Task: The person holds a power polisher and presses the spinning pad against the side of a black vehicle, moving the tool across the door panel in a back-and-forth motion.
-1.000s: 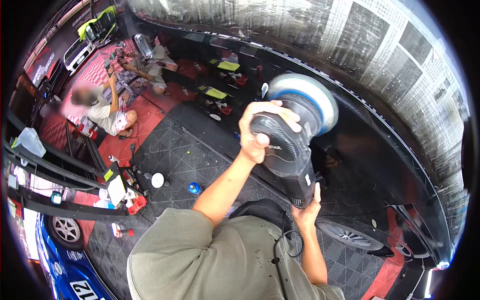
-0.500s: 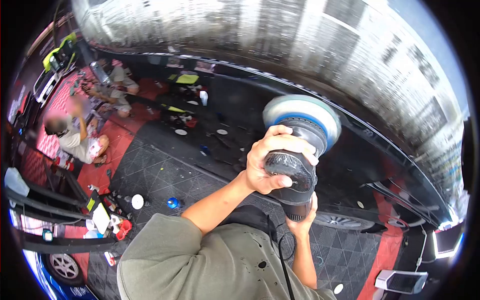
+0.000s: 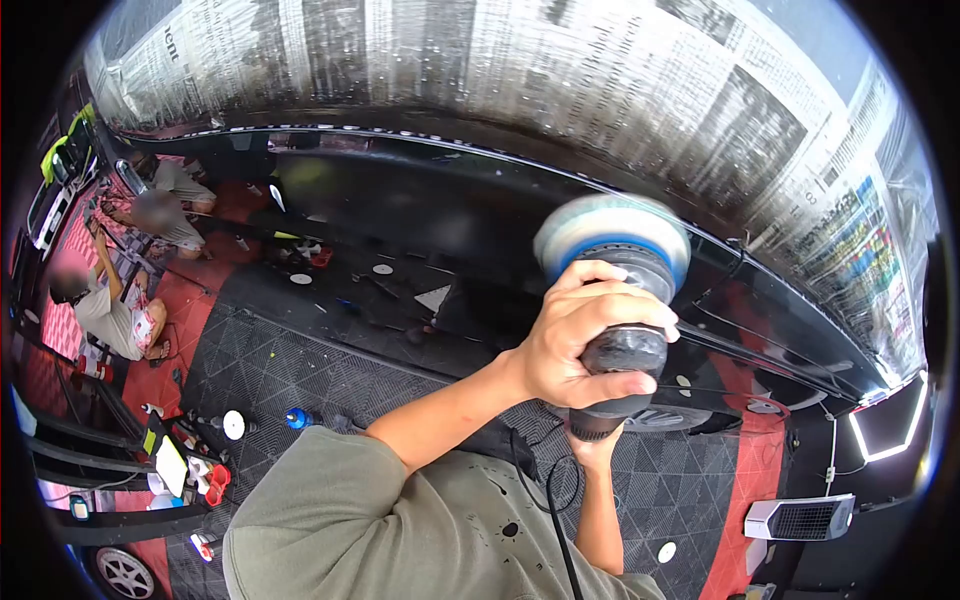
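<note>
A black power polisher (image 3: pixel 625 350) with a blue-backed pale round pad (image 3: pixel 612 235) is pressed against the glossy black car side panel (image 3: pixel 400 200), just below newspaper-covered windows. One hand, my left hand (image 3: pixel 600 335), is wrapped over the polisher's head, fingers across the top and thumb on the near side. My right hand (image 3: pixel 595 445) holds the rear end of the tool from below, its fingers partly hidden. The pad's rim looks blurred. A black cord (image 3: pixel 560 520) runs down over the shirt.
Newspaper under plastic (image 3: pixel 450 60) covers the upper car. A person (image 3: pixel 110 310) sits on the red floor at left. Bottles and a red container (image 3: pixel 218 484) stand at lower left, beside a blue-capped bottle (image 3: pixel 298 418). A white fan-like unit (image 3: pixel 800 518) is at lower right.
The polisher and both hands have moved slightly right along the panel. The view has shifted, so the seated person and bottles appear farther left, and more newspaper shows.
</note>
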`<state>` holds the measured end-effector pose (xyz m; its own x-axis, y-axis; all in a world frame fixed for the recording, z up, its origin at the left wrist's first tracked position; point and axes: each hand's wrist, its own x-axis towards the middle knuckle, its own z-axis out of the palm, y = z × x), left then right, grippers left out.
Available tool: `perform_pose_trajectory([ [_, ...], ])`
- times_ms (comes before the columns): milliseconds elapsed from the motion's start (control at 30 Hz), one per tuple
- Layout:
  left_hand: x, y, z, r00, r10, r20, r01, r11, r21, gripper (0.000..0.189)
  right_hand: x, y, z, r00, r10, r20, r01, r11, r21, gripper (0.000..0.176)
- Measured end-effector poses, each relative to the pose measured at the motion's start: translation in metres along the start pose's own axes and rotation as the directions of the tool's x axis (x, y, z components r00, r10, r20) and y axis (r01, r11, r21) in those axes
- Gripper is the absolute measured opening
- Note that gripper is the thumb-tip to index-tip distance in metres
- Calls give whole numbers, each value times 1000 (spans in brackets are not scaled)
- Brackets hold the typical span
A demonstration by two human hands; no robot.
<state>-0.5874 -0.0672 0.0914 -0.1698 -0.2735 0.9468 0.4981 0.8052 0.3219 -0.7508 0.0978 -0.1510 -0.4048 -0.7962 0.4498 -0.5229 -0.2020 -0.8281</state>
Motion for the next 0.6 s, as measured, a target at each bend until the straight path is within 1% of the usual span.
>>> perform_pose_trajectory([
  [33,2,0,9,1000,-2,3,2,1000,15,44,-5,10,-6,999,32,15,-32,999,-11,100],
  [100,5,-1,27,999,-16,37,15,1000,27,44,-3,-2,-10,985,105,-135,-81,982,172,62],
  [133,5,-2,38,999,-21,43,20,999,32,44,-3,-16,-14,976,195,-94,-166,953,253,63],
  [167,5,-4,48,998,-28,49,26,999,38,44,-3,-15,-17,977,194,-92,-165,953,255,63],
  [200,6,-4,58,998,-22,52,18,998,64,45,-3,-12,-22,978,197,-75,-177,959,221,65],
  [233,8,-4,65,997,-26,66,24,999,46,46,-3,-10,-24,978,199,-56,-186,965,188,67],
  [300,6,-7,76,996,-19,85,14,999,48,46,-9,1,-21,965,256,-55,-239,947,214,74],
  [333,5,-7,78,997,-7,83,3,999,49,48,-12,5,-17,971,226,-74,-204,951,233,77],
  [367,2,-6,76,994,-31,108,29,999,13,48,-13,7,-13,975,216,-61,-197,954,224,79],
  [433,-6,-6,61,996,-20,88,17,999,31,48,-13,10,-4,980,194,-36,-182,961,207,83],
  [500,-16,-4,34,995,-20,93,13,997,77,46,-12,4,15,990,138,-15,-132,969,211,82],
  [533,-20,-3,19,996,-23,82,17,997,76,46,-12,0,27,988,156,-11,-148,954,261,79],
  [567,-23,-2,2,997,-25,70,20,997,78,46,-12,-2,38,988,155,2,-150,950,273,79],
  [600,-25,-1,-14,998,-28,60,24,997,69,45,-10,-2,50,991,129,23,-130,969,208,80],
])
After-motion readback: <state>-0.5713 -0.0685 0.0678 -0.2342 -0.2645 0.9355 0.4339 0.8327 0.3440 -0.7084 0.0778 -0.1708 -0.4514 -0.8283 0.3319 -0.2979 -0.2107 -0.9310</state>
